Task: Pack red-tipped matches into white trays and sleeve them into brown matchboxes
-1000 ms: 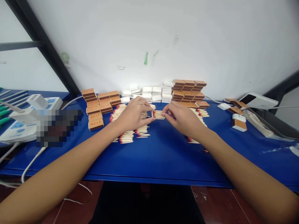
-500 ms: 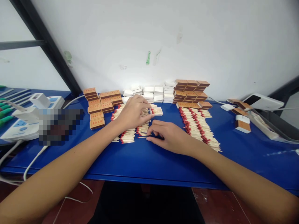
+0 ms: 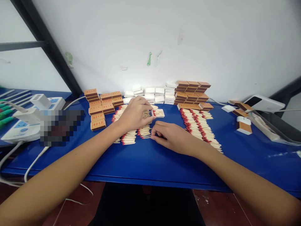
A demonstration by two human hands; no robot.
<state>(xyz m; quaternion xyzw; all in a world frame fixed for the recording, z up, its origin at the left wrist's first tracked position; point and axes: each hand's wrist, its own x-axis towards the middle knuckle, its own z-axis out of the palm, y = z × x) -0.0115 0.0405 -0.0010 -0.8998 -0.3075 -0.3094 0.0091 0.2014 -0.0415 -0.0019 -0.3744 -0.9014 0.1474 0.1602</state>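
My left hand [image 3: 135, 113] reaches over rows of matches, its thumb and fingertips closed on the left end of a white matchbox tray [image 3: 160, 113]. A few matches lie inside that tray. Below and right of it is my right hand [image 3: 168, 135], fingers curled and thumb pressed against them. Its fingertips are at the tail ends of the lowest matches [image 3: 145, 137] in the left pile; whether one is pinched there is hidden. Red-headed matches [image 3: 129, 138] spread under and beside my left hand. More matches [image 3: 198, 127] lie in slanting rows to the right.
Orange matchboxes [image 3: 98, 124] stand stacked at left, others [image 3: 193, 95] at back right. White trays [image 3: 150, 90] are piled along the wall. A power strip [image 3: 30, 133] and a pixelated dark object [image 3: 61, 128] lie left. Loose boxes [image 3: 244, 127] and a white device [image 3: 265, 103] sit right.
My right hand has shifted slightly right. The single match at its fingertips, apart from the pile before, no longer shows separately. My left hand and the tray have stayed in place.
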